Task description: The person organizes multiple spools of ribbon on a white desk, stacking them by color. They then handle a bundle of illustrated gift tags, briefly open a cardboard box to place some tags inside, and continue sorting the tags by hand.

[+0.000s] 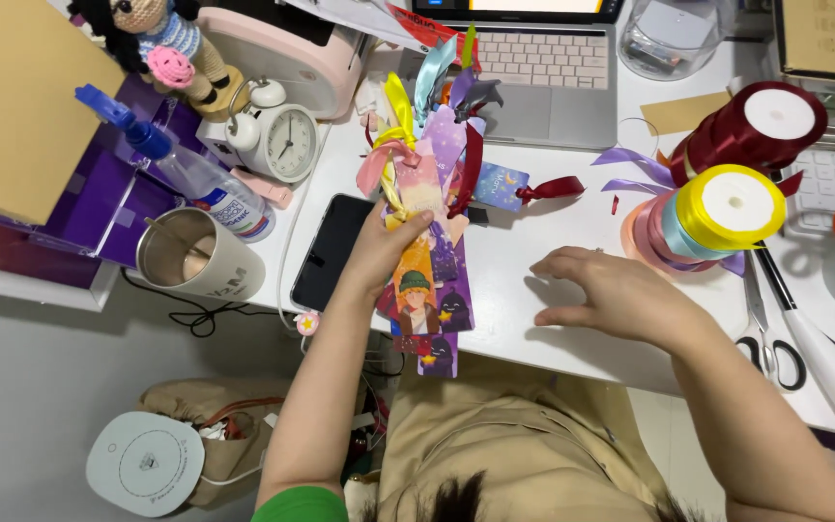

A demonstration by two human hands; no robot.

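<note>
Several finished bookmarks sit fanned in my left hand, thumb pressed across the top of the stack, so that hand is clenched on them. The stack hangs over the near edge of the bench, just beside a black phone lying face up. Each bookmark I can see in the fan carries a ribbon tail at its far end: yellow, pink, pale blue, purple and dark red ones show. I judge those pieces to be done.

One more bookmark, a dark blue one with a dark red ribbon, lies apart on the bench beyond the stack, toward the laptop at the far edge. It is ribboned but not gathered with the rest.

My right hand rests released on the bench near the near edge, fingers spread and curled down, grasping nothing. I cannot see any bare bookmark under or beside it.

Supplies stand toward the right edge: a yellow ribbon spool stacked on pale blue and pink spools, a dark red spool behind it, and loose lilac ribbon trailing between. Scissors lie near the right near corner, untouched.

Judgement: ribboning looks largely complete; collecting the stray piece appears to be what is left.
</note>
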